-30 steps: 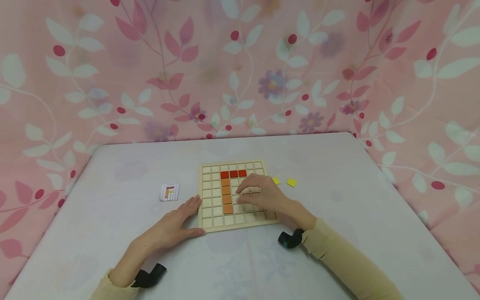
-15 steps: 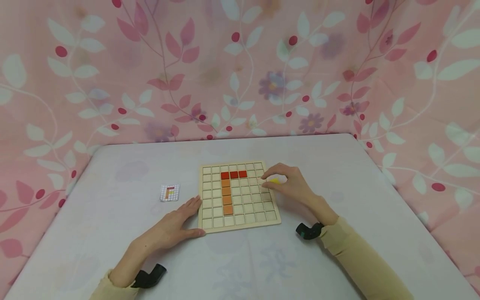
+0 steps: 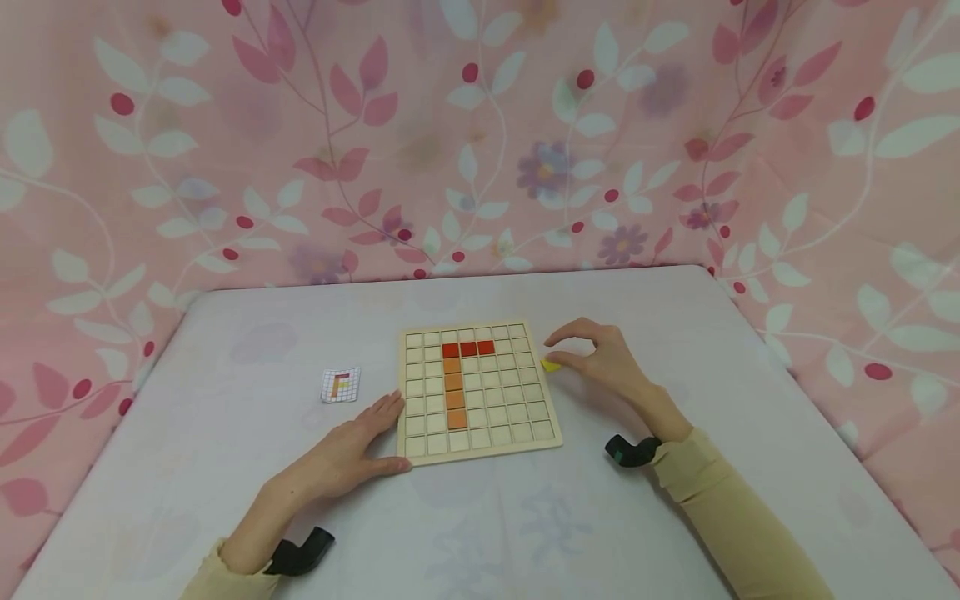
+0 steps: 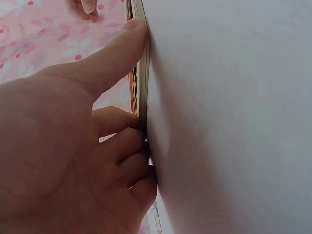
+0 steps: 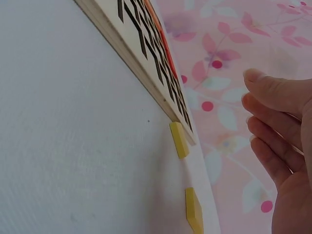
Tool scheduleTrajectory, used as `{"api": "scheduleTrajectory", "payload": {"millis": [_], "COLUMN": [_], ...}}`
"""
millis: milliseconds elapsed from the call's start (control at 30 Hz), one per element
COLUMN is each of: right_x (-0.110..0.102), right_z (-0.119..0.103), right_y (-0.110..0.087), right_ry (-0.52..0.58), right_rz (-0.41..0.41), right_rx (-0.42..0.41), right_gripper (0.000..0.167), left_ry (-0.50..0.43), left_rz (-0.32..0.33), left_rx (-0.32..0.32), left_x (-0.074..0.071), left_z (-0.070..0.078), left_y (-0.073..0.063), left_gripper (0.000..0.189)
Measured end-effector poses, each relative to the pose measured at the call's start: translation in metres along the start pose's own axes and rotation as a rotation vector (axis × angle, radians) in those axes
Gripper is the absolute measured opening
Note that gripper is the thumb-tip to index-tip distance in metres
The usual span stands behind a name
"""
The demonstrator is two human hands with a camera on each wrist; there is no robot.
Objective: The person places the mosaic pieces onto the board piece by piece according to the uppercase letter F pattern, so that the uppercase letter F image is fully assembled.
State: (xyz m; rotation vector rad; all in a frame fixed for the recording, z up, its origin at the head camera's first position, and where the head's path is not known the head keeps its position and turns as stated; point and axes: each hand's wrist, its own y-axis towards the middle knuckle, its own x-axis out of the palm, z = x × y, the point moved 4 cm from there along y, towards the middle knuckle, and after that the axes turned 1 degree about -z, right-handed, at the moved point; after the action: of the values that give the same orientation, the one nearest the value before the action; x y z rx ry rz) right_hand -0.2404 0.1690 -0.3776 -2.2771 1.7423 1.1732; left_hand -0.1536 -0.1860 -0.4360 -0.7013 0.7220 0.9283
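Note:
A pale wooden grid board (image 3: 498, 414) lies on the white table, with a row of red tiles (image 3: 468, 349) and a column of orange tiles (image 3: 454, 382) set in its cells. My left hand (image 3: 337, 454) rests against the board's left edge, thumb by the near corner and fingers farther up. Above the table just right of the board is my right hand (image 3: 606, 362), its thumb and index finger apart with nothing between them. Below it a yellow tile (image 5: 179, 140) lies by the board's edge. A second yellow tile (image 5: 194, 212), hidden in the head view, shows in the right wrist view.
Left of the board lies a small paper card (image 3: 340, 386) printed with a grid and a coloured F-like pattern. Behind the table (image 3: 300, 325) hangs a pink floral cloth (image 3: 420, 150). Black wrist cameras (image 3: 300, 552) are strapped to both arms.
My right hand has moved right, from over the board to beside it above the yellow tiles, and its thumb and index finger have spread apart. My left hand has stayed at the board's edge.

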Motion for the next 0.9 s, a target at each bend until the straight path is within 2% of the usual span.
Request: {"api": "scheduleTrajectory", "payload": {"millis": [233,467,700,900], "right_x": [0.0,0.003,0.004,0.009], "right_z": [0.026,0.062,0.071,0.079], "right_y": [-0.001,-0.002,-0.005,-0.006], "right_ry": [0.017,0.007,-0.026,-0.066], "right_rz": [-0.008,-0.013,-0.045,-0.09], "right_rx": [0.073,0.097,0.158,0.16], "right_gripper": [0.022,0.023,0.023,0.025], "left_ry": [0.001,-0.004,-0.01,-0.007], "left_rz": [0.0,0.002,-0.004,-0.002], "left_rx": [0.0,0.003,-0.008,-0.004], "left_x": [0.0,0.0,-0.001,-0.001], "left_z": [-0.001,0.0,0.001,0.001], "left_y": [0.0,0.0,0.0,-0.001], "left_gripper": [0.096,0.096,0.096,0.096]}}
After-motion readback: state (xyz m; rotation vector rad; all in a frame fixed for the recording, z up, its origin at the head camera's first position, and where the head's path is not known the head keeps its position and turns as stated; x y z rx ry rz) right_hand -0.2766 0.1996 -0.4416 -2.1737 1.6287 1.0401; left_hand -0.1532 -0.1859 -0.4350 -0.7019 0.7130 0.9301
